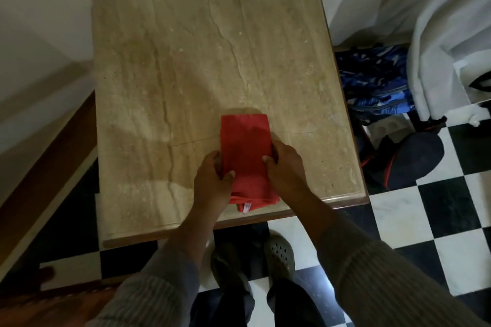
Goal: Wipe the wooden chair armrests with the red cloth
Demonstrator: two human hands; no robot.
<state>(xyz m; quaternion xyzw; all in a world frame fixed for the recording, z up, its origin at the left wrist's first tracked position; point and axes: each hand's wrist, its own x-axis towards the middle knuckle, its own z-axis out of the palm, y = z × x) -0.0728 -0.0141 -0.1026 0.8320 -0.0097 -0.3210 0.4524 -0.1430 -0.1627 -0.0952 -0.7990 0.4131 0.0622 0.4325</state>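
Red cloth (245, 141), folded into a narrow rectangle, lies near the front edge of the beige stone tabletop (186, 61). The left hand (212, 180) pinches its left side with thumb on top, and the right hand (285, 167) grips its right side the same way. Checkered black-and-white floor (425, 207) surrounds the tabletop, with a blue bag (372, 82) beside it.

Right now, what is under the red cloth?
The folded red cloth lies on the beige marble tabletop, near its front edge. The left hand and right hand grip its sides. The stone directly beneath it is covered and cannot be seen.
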